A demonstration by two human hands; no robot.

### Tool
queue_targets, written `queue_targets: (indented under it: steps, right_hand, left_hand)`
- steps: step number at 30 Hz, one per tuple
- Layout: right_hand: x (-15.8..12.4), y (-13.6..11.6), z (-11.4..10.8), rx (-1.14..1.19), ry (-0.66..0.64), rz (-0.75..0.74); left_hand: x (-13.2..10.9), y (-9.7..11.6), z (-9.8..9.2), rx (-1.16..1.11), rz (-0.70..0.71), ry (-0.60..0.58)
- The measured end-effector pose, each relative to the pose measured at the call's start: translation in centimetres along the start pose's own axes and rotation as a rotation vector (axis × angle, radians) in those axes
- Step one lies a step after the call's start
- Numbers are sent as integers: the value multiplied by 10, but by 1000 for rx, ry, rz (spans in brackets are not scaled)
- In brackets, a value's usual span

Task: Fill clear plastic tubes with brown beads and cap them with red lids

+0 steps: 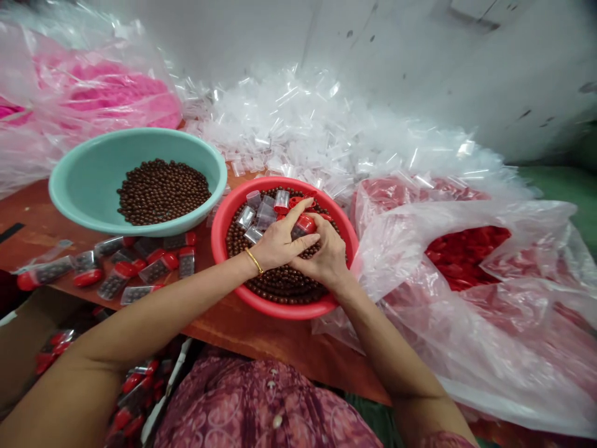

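Both my hands meet over a red basin (221, 274) of brown beads (284, 289). Between them is a small clear container with a red cap (305, 223), tilted. My left hand (282, 239), with a gold bangle at the wrist, has its thumb and fingers at the container's left side. My right hand (329, 252) curls around its right side, fingertips near the cap. Several empty clear containers (265, 213) and loose red caps (295, 202) lie on the beads, just beyond my hands. Part of the held container is hidden by my fingers.
A teal basin (84, 168) holding brown beads stands left. Filled red-capped containers (114, 280) lie before it, with more in a box (28, 336) below. Clear empties (298, 118) are heaped behind. Plastic bags of red caps (466, 255) and pink pieces (112, 93) flank the basins.
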State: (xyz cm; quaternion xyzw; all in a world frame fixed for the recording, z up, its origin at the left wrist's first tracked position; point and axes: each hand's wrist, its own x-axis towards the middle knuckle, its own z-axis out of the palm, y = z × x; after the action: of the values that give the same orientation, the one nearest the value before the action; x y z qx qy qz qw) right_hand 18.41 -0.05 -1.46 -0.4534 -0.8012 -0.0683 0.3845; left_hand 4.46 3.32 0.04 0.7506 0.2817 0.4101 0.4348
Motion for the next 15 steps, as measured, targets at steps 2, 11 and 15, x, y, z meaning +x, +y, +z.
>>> queue_targets:
  steps: [2,11,15]
  right_hand:
    - [3,-3,-6,77,-83,24]
    - [20,14,-14,-116,-681,-115]
    - [26,4,17,-231,-777,-269]
  left_hand:
    - [-4,8,-7,-22,-41,27]
    - [-137,53,-111,736,-571,268]
    - [-195,26,-143,1386,-805,32]
